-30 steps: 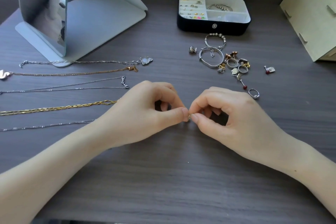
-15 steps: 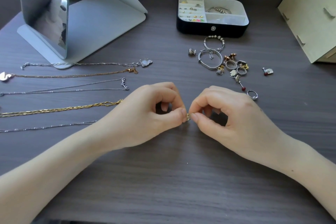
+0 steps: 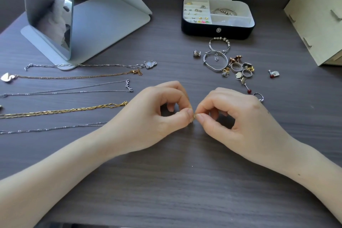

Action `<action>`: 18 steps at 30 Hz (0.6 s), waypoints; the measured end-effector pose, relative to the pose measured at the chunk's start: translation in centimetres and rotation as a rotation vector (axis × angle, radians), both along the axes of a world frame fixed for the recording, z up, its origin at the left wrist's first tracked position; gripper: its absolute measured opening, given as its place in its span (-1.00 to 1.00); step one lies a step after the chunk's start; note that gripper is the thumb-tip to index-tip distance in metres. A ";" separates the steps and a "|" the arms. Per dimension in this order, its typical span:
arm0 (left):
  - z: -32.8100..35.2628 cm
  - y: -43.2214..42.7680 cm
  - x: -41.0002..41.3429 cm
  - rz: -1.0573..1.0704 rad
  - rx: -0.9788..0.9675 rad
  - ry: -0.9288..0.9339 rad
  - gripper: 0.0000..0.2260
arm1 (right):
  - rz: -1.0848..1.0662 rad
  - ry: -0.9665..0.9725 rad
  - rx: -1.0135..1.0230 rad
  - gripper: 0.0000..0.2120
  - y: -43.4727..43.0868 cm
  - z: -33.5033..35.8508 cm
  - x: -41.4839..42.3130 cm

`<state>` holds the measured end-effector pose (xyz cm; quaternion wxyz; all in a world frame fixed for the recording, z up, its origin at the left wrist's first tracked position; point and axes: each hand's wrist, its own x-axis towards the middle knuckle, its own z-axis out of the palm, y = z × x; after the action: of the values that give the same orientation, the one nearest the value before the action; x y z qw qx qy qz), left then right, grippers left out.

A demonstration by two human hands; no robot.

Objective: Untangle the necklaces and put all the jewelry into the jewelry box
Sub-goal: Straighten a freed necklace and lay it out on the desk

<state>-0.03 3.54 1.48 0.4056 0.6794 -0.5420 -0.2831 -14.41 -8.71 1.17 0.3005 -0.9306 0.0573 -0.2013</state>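
Already five necklaces lie straightened on the tabletop; the left hand and right hand together pinch one tiny gold piece, while a loose pile awaits the part-filled jewelry box.

A tiny gold piece is pinched between the fingertips of the left hand and the right hand. To the left of the left hand, five untangled necklaces lie in separate rows on the bench. From far to near:

- a silver chain with a pale pendant
- a rose-gold chain
- a thin silver chain
- a twisted gold chain
- a fine silver strand ending at the left wrist

Beyond the right hand lies a loose heap of bangles, rings and earrings, and a single ring lies just beside the right hand's knuckles. Farther back stands the black jewelry box, lid raised and partly filled.
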 end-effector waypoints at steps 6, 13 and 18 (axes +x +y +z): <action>-0.2 0.0 0.0 0.013 0.001 -0.008 -0.84 | 0.011 -0.059 -0.085 -0.88 0.1 -0.2 0.2; -0.1 -0.1 -0.1 0.069 0.022 -0.006 -0.85 | -0.018 -0.057 -0.043 -0.88 0.0 0.2 0.1; -0.1 0.0 -0.2 0.076 0.008 0.018 -0.81 | -0.078 0.085 0.368 -0.91 0.1 0.5 -0.1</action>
<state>-0.19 3.59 1.41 0.4183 0.6987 -0.5109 -0.2756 -14.54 -8.64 1.70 0.4546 -0.8647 0.1418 -0.1596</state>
